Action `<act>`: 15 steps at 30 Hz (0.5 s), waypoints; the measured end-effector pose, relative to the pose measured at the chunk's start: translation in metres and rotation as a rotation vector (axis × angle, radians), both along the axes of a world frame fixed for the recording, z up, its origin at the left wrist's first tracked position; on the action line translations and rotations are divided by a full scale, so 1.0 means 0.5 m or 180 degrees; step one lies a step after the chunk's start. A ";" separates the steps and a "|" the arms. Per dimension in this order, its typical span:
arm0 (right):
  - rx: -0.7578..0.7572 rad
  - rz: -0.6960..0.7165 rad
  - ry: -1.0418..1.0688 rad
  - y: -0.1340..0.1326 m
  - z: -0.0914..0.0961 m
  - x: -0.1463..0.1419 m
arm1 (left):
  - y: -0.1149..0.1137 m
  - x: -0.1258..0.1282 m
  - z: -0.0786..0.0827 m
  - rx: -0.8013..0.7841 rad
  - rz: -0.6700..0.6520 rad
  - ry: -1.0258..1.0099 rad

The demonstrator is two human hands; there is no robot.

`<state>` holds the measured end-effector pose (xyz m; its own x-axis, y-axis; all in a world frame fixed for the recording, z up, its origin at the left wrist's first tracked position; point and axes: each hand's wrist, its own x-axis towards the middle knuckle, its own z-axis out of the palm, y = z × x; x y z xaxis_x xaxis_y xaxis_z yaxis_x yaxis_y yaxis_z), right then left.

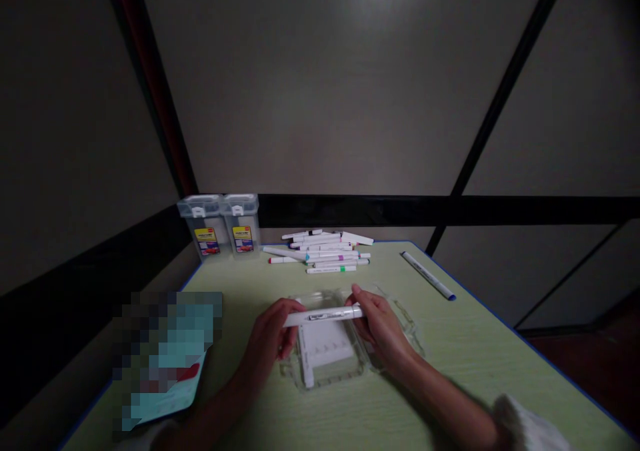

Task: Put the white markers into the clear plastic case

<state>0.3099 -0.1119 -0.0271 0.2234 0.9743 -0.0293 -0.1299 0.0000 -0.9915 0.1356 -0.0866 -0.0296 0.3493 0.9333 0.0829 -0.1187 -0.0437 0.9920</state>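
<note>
- Marker, slim, white and round-barrelled with dark printing [325, 315], is held nearly level above the middle of the near table area.
- Left hand [273, 328]: fingers curled in, closed around the marker's left end.
- Right hand [380, 321]: thumb and fingers closed on its right end (a thin seam shows just beside them).
- Below the hands, an open, clear plastic case [333, 374] rests on the pale green tabletop with blue edging [480, 371]; its right part is partly covered by the right hand.
- Inside the case's left part, a white, capped pen [307, 361] lies lengthwise along the left side, next to a flat white area (whether card or pens, I cannot tell).
- Farther off, a loose pile of white markers with coloured bands [333, 258] lies crosswise.
- Far left, two clear, lidded plastic boxes with yellow-and-purple labels [243, 228] stand upright, side by side.
- Far right, a single white marker with blue ends [427, 276] lies slantwise near the edge.
- Near left, a teal, flat object [187, 394] is partly pixelated.
</note>
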 end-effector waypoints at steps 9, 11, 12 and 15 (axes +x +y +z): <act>0.0155 -0.0018 -0.0206 -0.001 0.002 -0.004 | -0.009 0.002 0.014 -0.0098 0.0283 0.0286; 0.0165 -0.0002 -0.0270 -0.001 0.003 -0.004 | -0.009 0.002 0.016 -0.0151 0.0357 0.0276; 0.0172 0.0002 -0.0306 -0.001 0.003 -0.004 | -0.008 0.002 0.016 -0.0146 0.0390 0.0271; 0.0243 0.0012 -0.0377 -0.003 0.004 -0.006 | -0.005 0.000 0.014 0.0063 0.0442 0.0330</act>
